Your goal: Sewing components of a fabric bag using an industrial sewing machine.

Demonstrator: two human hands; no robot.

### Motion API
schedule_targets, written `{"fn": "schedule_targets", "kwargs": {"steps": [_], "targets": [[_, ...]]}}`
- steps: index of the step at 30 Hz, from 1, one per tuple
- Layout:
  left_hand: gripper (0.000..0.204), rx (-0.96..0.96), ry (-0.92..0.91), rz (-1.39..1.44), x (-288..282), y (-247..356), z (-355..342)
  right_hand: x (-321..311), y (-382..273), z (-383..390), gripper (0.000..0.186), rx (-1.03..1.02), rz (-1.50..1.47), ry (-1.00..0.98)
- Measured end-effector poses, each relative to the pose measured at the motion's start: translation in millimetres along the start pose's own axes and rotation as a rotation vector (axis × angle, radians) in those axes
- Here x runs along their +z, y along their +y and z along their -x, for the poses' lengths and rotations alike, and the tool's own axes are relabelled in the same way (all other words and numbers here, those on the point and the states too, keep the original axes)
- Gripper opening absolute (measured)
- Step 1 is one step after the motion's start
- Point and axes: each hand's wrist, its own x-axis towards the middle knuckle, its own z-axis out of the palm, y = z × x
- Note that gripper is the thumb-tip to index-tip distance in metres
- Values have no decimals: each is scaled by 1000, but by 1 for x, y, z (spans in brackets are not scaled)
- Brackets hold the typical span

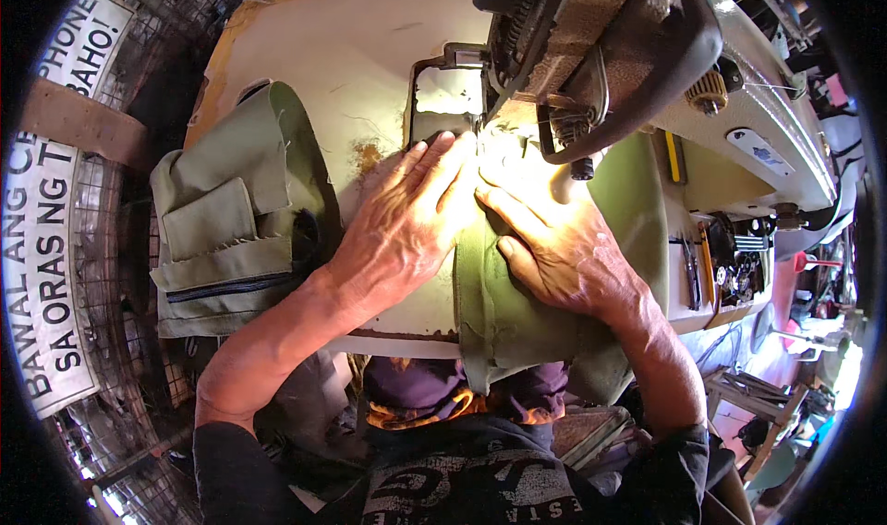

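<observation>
An olive-green cloth (536, 326) lies under the lit needle area of a sewing machine (637, 54) and hangs over the table's near edge. My left hand (397, 216) rests flat along the cloth's left edge, its stretched fingertips just short of the presser foot. To the right of the seam, my right hand (568, 243) presses on the cloth with fingers extended and thumb apart. Neither hand grips anything. The needle tip is hard to make out in the glare.
Left of my arm sits a sewn green piece (226, 211) with a pocket and dark zipper. Under the machine arm lie a yellow-handled cutter (675, 160) and a tray of small metal parts (742, 271). A wire mesh wall with signs (65, 276) stands at far left.
</observation>
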Motion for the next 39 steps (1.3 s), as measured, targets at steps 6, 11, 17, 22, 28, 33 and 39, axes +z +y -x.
{"fn": "schedule_targets", "kwargs": {"steps": [6,11,17,22,28,33,39], "targets": [[39,5,-1,3,-1,-1,-1,-3,-2,-1,51,19,13,-51],[37,20,-24,-74,0,1,0,-4,-2,-2,51,-37,37,-8],[36,10,15,-64,3,4,0,-3,-2,-3,50,-15,34,-39],[37,13,1,-90,3,3,0,-3,0,-3,51,-25,48,-26],[38,13,6,-99,2,3,-2,0,2,-2,52,-40,65,5],[41,20,-49,-49,-4,1,1,0,4,-2,51,-35,42,-27],[44,-11,-18,-24,0,0,-2,-1,9,-4,53,-60,35,-7]]}}
